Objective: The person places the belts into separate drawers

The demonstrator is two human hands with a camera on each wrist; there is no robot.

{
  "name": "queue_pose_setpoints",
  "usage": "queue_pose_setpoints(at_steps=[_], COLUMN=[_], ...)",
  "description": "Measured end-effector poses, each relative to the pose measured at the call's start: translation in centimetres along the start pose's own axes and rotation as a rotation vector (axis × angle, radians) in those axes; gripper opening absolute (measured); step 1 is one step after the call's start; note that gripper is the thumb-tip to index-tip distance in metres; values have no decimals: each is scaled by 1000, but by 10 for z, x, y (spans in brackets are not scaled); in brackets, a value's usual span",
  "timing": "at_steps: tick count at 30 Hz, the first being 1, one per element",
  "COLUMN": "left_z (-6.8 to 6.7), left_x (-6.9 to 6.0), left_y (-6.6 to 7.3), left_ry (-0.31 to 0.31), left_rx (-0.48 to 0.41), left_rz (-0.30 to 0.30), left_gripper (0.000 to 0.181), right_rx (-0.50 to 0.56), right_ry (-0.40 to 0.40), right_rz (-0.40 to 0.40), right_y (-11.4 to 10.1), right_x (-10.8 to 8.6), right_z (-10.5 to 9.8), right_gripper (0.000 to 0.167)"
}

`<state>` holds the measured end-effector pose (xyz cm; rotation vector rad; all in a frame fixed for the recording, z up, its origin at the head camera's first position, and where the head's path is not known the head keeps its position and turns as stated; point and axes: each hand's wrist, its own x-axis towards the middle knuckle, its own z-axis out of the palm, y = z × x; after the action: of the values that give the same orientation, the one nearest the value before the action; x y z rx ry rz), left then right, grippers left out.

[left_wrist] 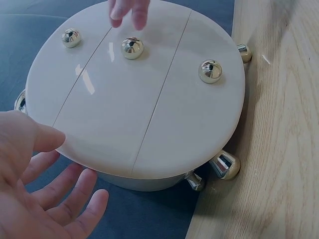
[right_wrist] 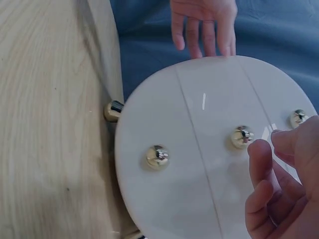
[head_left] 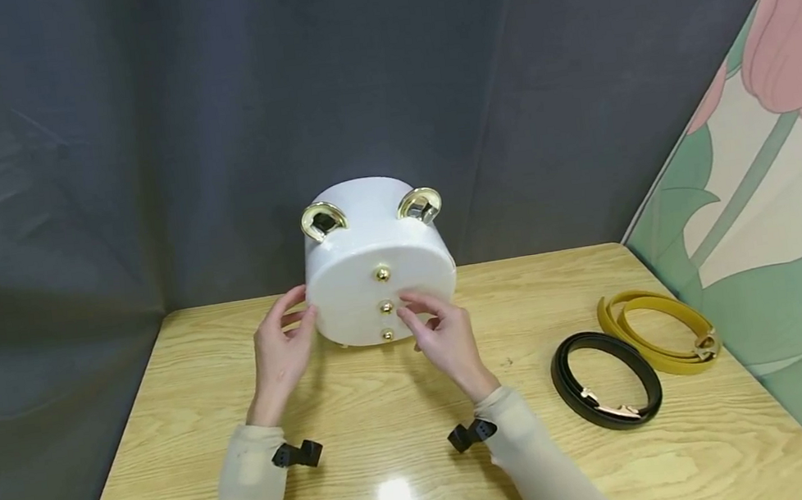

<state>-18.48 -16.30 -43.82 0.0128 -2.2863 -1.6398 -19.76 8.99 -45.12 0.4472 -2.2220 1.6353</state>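
L. hand (head_left: pixel 283 358): at left side of white case, thumb toward front rim, fingers spread alongside; pinches nothing. How firmly it touches, can't tell.

White case (head_left: pixel 346 289): upright on tabletop (head_left: pixel 361 419), far side, approx. centre, in front of dark curtain (head_left: pixel 323 86). Rounded front, two seams, so prob. 3 drawers, all fronts flush. Two gold rings (head_left: pixel 322 208) up top; gold knobs down the front: upper knob (head_left: pixel 382 273), middle knob (head_left: pixel 386 308), lower knob (head_left: pixel 388 335).

R. hand (head_left: pixel 449 342): just beside middle knob, thumb & index bent toward each other; L. wrist view shows fingertips apart from knob, so no grip yet.

Step in hand (my read): reaching for middle knob, L. hand bracing. Next move prob. calls for thumb & index round knob, then gentle straight pull, case kept from sliding.

Far R.: black belt (head_left: pixel 569 388), coiled, metal buckle; yellow belt (head_left: pixel 677 363), coiled, just behind. Both well apart from hands.
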Motion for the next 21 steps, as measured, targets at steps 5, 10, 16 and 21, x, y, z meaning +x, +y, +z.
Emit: queue_pose_setpoints(at_steps=[5, 10, 16, 21], left_z=[9, 26, 45, 55], left_x=[-3, -11, -20, -25], left_y=[3, 8, 10, 6], left_ry=[79, 215, 61, -52], left_rx=[15, 24, 34, 75], left_rz=[38, 189, 258, 251], left_gripper=[33, 19, 20, 25], right_rx=[-35, -44, -73, -115], right_ry=[-15, -25, -40, -49], right_rz=[8, 16, 31, 33], right_y=[3, 5, 9, 13], right_x=[-2, -5, -10, -14], right_z=[2, -2, -8, -12], right_gripper=[24, 25, 26, 25])
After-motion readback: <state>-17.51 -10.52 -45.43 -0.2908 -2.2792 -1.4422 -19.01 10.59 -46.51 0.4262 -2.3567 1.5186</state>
